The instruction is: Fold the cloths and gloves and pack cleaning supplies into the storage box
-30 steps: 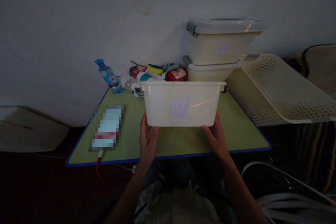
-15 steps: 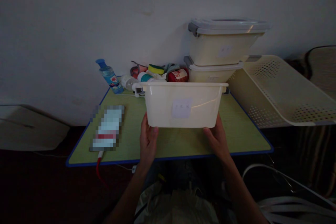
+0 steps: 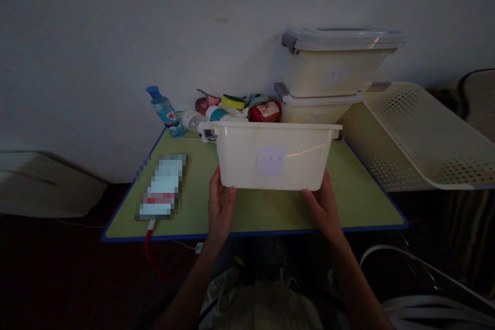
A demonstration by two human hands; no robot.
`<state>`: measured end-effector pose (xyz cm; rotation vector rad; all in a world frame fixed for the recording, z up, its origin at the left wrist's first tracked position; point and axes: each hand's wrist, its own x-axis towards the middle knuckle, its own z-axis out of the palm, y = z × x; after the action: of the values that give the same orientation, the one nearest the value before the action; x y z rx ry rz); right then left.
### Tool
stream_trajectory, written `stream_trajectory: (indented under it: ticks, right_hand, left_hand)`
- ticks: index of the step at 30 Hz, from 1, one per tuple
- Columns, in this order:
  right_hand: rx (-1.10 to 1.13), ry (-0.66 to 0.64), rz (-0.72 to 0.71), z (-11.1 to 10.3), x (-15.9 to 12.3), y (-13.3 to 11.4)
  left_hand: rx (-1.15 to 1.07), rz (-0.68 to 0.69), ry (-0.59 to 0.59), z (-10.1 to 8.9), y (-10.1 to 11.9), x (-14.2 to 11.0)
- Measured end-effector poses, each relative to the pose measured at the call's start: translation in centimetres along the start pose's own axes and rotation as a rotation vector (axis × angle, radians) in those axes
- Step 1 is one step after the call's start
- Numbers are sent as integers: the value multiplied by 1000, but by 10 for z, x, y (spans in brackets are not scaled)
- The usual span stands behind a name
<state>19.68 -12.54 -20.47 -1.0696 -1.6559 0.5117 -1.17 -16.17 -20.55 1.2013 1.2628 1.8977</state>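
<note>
Cream plastic forms the open-topped storage bin (image 3: 237,157) that, in the head view, the person grips upright over the middle of the green tabletop (image 3: 363,209). The left hand (image 3: 220,211) is closed on its lower left corner and the right hand (image 3: 325,210) on its lower right, each thumb at the near bottom edge; the other fingers are mostly hidden, and whether the base touches the tabletop cannot be told. A white paper label (image 3: 271,160) is already on the near wall. No lid shows on the rim, though a grey clip (image 3: 340,135) hangs at the right end; the inside is out of sight.

At the far right, an upper box (image 3: 309,72) stands on a lower box (image 3: 309,112), both lidded and labelled, so these two look finished. Beyond the bin, a yellow sponge (image 3: 232,100), a red package (image 3: 265,112) and a clear bottle (image 3: 190,120) lie loosely together, seemingly not boxed, and a blue detergent bottle (image 3: 167,113) leans to their left. By appearance, the held bin alone remains unlidded.
</note>
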Motion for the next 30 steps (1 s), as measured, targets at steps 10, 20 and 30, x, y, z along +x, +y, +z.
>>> stream_trajectory:
  ticks: [10, 20, 30]
  right_hand:
    - [162, -5, 108, -17, -6, -3]
    - [135, 135, 242, -40, -11, 5]
    - [-15, 181, 362, -74, -6, 15]
  left_hand:
    - [7, -41, -129, -1, -5, -2]
    - [115, -122, -399, 1, -3, -6]
    - [335, 67, -684, 23, -10, -10]
